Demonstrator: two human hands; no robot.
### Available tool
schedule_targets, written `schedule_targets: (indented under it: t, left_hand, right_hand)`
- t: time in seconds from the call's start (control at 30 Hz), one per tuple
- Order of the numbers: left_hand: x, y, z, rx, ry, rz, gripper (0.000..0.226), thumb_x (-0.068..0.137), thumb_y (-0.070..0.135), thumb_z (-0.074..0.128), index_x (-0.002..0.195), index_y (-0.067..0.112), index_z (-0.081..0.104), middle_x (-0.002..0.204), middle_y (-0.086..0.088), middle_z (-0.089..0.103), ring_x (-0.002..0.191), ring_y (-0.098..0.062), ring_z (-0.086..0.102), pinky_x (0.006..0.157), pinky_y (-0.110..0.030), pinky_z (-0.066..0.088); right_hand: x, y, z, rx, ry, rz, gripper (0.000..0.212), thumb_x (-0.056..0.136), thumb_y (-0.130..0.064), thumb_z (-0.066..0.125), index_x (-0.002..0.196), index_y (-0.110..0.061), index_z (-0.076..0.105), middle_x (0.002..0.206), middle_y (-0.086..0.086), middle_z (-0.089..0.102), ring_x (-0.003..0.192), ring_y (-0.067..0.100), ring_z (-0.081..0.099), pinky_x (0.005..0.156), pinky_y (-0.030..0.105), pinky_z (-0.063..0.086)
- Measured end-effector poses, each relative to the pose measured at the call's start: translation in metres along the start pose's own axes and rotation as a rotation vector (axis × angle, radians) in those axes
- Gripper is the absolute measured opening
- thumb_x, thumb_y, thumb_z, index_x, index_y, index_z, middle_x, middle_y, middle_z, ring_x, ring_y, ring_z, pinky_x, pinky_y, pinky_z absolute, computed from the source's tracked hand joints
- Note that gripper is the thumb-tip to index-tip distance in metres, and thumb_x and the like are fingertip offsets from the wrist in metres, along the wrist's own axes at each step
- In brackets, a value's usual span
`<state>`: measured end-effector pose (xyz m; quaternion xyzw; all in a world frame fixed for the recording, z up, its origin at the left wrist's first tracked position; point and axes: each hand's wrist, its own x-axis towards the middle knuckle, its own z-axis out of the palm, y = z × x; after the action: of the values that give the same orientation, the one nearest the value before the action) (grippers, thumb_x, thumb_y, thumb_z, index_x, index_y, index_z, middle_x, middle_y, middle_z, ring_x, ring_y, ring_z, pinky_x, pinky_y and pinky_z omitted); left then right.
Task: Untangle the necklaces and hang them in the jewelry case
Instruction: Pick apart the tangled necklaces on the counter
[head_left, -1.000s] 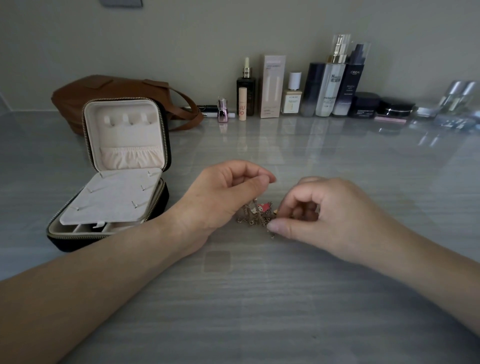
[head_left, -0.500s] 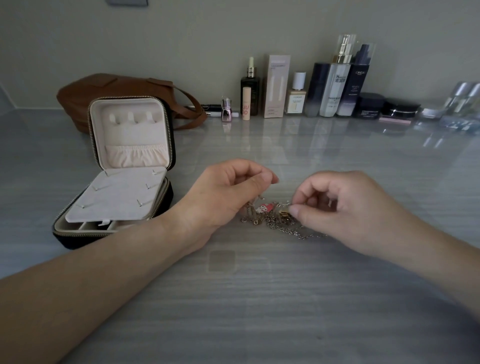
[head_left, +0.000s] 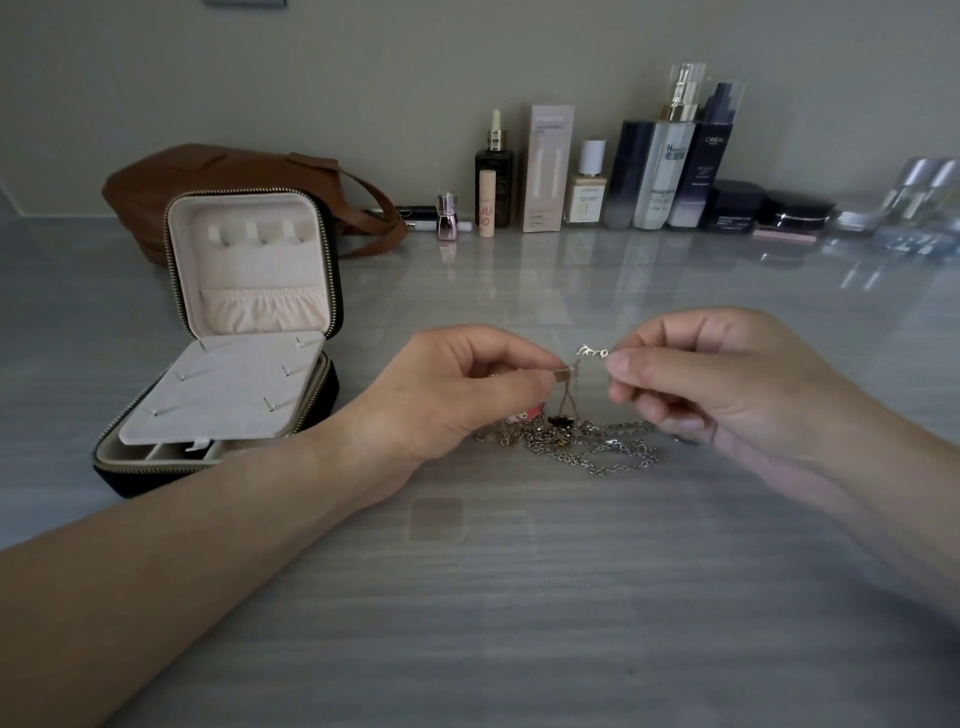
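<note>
A tangle of thin metal necklaces (head_left: 587, 441) lies on the grey table between my hands, with a pink charm and a dark charm in it. My left hand (head_left: 457, 384) pinches a small gold piece of one chain, lifted above the pile. My right hand (head_left: 717, 374) pinches a silver pendant (head_left: 592, 353) at about the same height, a short way to the right. Fine strands run down from both pinches into the tangle. The black jewelry case (head_left: 228, 364) stands open at the left, its cream lid upright with three hooks and a gathered pocket, a flap with several pegs lying over the base.
A brown leather bag (head_left: 218, 182) lies behind the case. A row of cosmetic bottles, boxes and jars (head_left: 649, 176) lines the back wall, with clear glass items (head_left: 914, 202) at the far right. The glossy table (head_left: 519, 597) stretches towards me.
Both hands have risen off the table, each lifting part of a chain. My right hand moved right and up, drawing a silver chain out across the table.
</note>
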<state>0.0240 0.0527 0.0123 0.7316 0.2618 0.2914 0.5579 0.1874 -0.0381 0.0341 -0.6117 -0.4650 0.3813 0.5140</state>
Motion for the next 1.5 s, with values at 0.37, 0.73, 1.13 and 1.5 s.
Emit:
schedule_targets:
  t: [0.37, 0.73, 1.13, 1.5]
  left_hand:
    - [0.002, -0.002, 0.001, -0.041, 0.006, 0.016, 0.011, 0.058, 0.031, 0.070, 0.067, 0.025, 0.073, 0.070, -0.001, 0.064, 0.066, -0.011, 0.053, 0.062, -0.017, 0.042]
    - [0.002, 0.000, 0.001, -0.063, 0.020, 0.020, 0.006, 0.066, 0.025, 0.069, 0.068, 0.020, 0.068, 0.063, 0.004, 0.060, 0.055, -0.003, 0.047, 0.055, -0.014, 0.038]
    - [0.003, 0.001, 0.001, -0.038, 0.042, 0.017, 0.018, 0.084, 0.002, 0.062, 0.073, 0.016, 0.061, 0.053, 0.009, 0.053, 0.049, -0.003, 0.041, 0.053, -0.015, 0.033]
    - [0.003, -0.001, 0.000, -0.060, 0.039, 0.023, 0.015, 0.082, 0.004, 0.064, 0.073, 0.016, 0.063, 0.054, 0.008, 0.054, 0.050, -0.004, 0.044, 0.053, -0.015, 0.037]
  right_hand:
    - [0.002, 0.001, 0.003, 0.060, -0.047, 0.023, 0.011, 0.083, -0.004, 0.061, 0.072, -0.005, 0.064, 0.066, 0.001, 0.067, 0.052, 0.006, 0.052, 0.042, 0.015, 0.031]
    - [0.002, 0.002, 0.009, 0.208, -0.101, 0.074, 0.014, 0.092, -0.007, 0.050, 0.079, -0.011, 0.054, 0.081, 0.015, 0.073, 0.063, 0.018, 0.069, 0.042, 0.018, 0.039]
    - [0.004, 0.005, 0.006, 0.190, -0.145, 0.003, 0.005, 0.070, -0.014, 0.061, 0.072, -0.009, 0.061, 0.062, 0.005, 0.063, 0.053, 0.010, 0.054, 0.047, 0.017, 0.043]
    - [0.000, 0.006, 0.007, 0.132, -0.231, -0.017, 0.010, 0.066, -0.014, 0.063, 0.073, -0.008, 0.059, 0.061, 0.004, 0.063, 0.052, 0.009, 0.054, 0.048, 0.017, 0.044]
